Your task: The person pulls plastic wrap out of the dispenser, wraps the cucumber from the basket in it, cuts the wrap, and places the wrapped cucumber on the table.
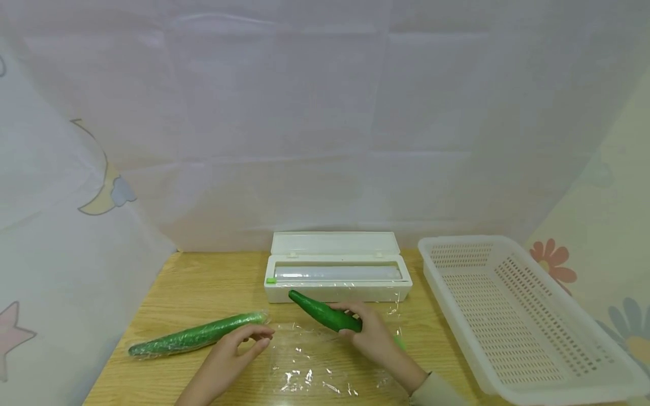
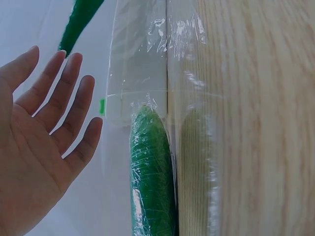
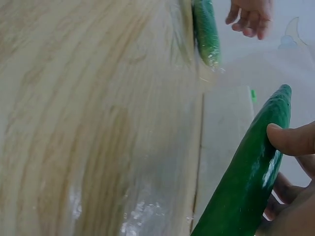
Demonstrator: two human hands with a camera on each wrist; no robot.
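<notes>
An unwrapped cucumber (image 1: 325, 313) is gripped by my right hand (image 1: 369, 334), above a sheet of clear plastic wrap (image 1: 310, 366) spread on the table. In the right wrist view the thumb lies along the side of this cucumber (image 3: 246, 177), with the fingers behind it. To the left, a second cucumber (image 1: 195, 336) lies on the wood, covered in plastic film. My left hand (image 1: 231, 358) hovers near its right end, holding nothing. In the left wrist view the fingers of that hand (image 2: 49, 118) are spread and loosely extended, apart from the wrapped cucumber (image 2: 150, 177).
Behind the film stands a white wrap dispenser box (image 1: 337, 293) with its lid raised, a roll inside and a green slider (image 1: 271, 280) at its left. A white plastic basket (image 1: 452, 316) occupies the right side. White cloth walls (image 1: 325, 141) enclose the table.
</notes>
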